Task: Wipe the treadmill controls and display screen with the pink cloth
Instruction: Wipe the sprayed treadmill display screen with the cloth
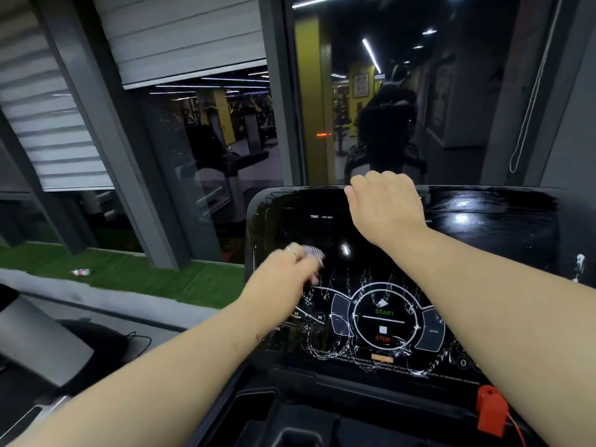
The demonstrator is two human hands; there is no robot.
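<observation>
The black treadmill console point(490, 243) fills the lower right of the head view. Its display screen reads TIME near the top. The round START/STOP controls point(383, 321) sit lower, smeared with white streaks. My left hand point(283, 272) grips a small bunched pink cloth point(313, 253), blurred, against the left part of the screen. My right hand point(387, 204) rests on the console's top edge, its fingers curled over the rim.
A red safety key point(491, 411) with a cord clips to the tray below the console. Dark window glass point(371, 108) stands just behind the console. Green turf point(129, 272) with a small bottle point(80, 271) lies at left, beside another grey machine point(38, 343).
</observation>
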